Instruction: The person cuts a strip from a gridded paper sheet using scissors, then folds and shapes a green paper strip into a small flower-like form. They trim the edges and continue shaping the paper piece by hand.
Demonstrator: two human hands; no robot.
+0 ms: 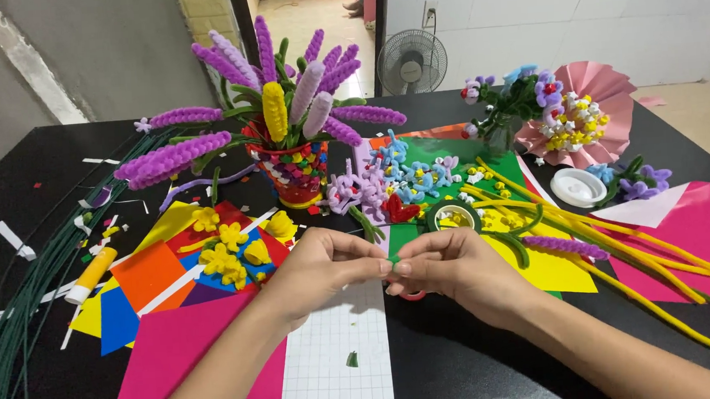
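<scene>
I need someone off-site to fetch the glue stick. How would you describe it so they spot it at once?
Start at the pot of purple flowers at the back middle of the black table, then look down and left past the sheets of coloured paper. The glue stick lies there tilted on the bare table, beside the green wires. It is the only yellow tube with a white cap.

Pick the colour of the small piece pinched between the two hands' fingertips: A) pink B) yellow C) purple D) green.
D: the small piece pinched between the left hand and right hand shows green at the fingertips, above the grid sheet.
</scene>
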